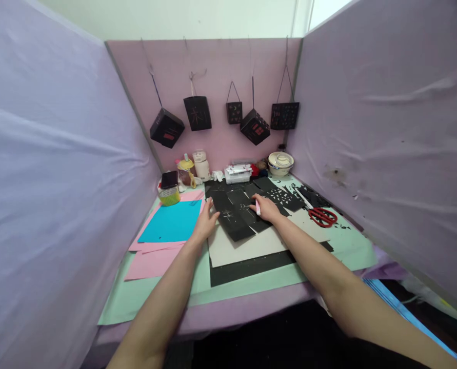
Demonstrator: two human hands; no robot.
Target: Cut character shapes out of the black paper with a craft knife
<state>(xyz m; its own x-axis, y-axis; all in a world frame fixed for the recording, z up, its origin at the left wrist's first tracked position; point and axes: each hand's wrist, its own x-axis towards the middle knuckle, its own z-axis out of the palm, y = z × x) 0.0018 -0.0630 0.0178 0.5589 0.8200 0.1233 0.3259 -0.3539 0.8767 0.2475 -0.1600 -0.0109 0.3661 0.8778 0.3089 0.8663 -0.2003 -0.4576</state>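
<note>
My left hand lies flat with fingers stretched, pressing the left edge of a strip of black paper panels with small cut-out marks. My right hand rests on the same black paper, fingers curled around a small pink-white tool like a craft knife or pen. The black paper lies on a grey board over a black sheet.
Cyan paper on pink sheets lies at left. Red scissors sit at right beside more cut black paper. Jars, a marker box and a bowl line the back. Black paper lanterns hang above.
</note>
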